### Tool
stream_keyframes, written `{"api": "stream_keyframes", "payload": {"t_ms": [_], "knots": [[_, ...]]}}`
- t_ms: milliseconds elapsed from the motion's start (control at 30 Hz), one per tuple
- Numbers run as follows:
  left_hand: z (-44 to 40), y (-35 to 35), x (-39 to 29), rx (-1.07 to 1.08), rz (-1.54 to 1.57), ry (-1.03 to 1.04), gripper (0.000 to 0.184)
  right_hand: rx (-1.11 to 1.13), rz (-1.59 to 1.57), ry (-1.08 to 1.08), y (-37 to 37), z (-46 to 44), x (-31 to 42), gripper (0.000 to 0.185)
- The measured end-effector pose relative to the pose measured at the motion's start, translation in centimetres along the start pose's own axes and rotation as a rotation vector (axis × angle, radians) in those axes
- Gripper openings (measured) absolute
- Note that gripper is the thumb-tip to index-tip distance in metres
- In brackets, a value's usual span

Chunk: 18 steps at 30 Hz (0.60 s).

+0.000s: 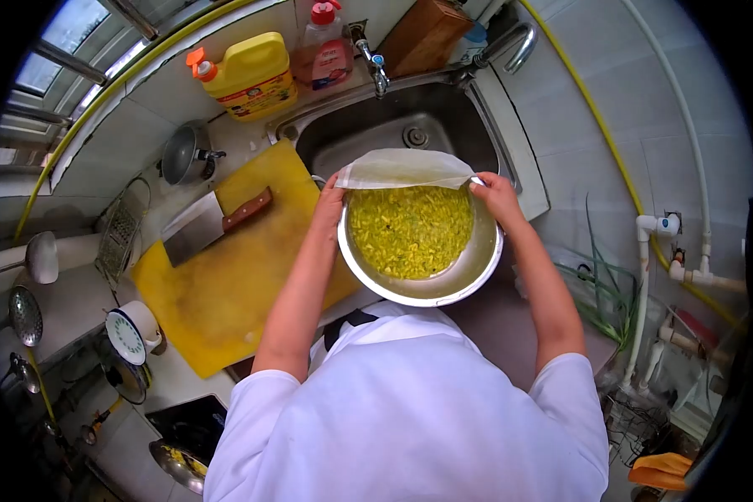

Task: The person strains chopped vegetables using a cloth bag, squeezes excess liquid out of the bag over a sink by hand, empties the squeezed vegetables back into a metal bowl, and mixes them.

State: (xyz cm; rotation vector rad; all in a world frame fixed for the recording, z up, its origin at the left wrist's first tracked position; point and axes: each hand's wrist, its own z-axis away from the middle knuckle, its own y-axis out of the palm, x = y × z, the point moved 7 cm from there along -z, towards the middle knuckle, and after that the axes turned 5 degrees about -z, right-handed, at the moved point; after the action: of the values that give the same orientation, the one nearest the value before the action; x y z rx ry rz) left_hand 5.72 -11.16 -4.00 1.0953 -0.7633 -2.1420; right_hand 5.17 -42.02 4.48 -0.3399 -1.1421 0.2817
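A round metal bowl (487, 251) holds chopped yellow-green food (410, 234) in liquid, just in front of the sink. Across the bowl's far rim lies a pale translucent cloth or sheet (403, 170). My left hand (331, 201) is closed on the bowl's left rim and the sheet's left edge. On the right side, my right hand (495, 197) grips the other end of the sheet at the rim, fingers closed. Part of the fingers is hidden beneath the rim.
A yellow cutting board (243, 293) bears a cleaver (197, 230) at the left. Behind are the metal sink (393, 109), a faucet (510, 50), a yellow jug (255, 75) and a pink bottle (326, 50). Green onions (602, 309) lie at the right.
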Motion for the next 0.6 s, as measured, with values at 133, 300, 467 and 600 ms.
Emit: {"api": "stream_keyframes", "payload": {"t_ms": [133, 300, 467, 600], "knots": [[0.3, 0.3, 0.4, -0.076, 0.014, -0.009, 0.021, 0.036, 0.058, 0.039, -0.4, -1.2, 0.8, 0.025], [-0.1, 0.1, 1.6, -0.137, 0.073, 0.001, 0.022, 0.116, 0.175, 0.157, -0.7, -3.0, 2.3, 0.026], [0.3, 0.8, 2.0, -0.217, 0.052, -0.021, 0.022, 0.218, 0.256, 0.218, -1.0, -6.0, 1.8, 0.027], [0.2, 0.8, 2.2, -0.269, 0.066, -0.032, 0.022, 0.292, 0.338, 0.262, -1.2, -8.5, 1.0, 0.033]]}}
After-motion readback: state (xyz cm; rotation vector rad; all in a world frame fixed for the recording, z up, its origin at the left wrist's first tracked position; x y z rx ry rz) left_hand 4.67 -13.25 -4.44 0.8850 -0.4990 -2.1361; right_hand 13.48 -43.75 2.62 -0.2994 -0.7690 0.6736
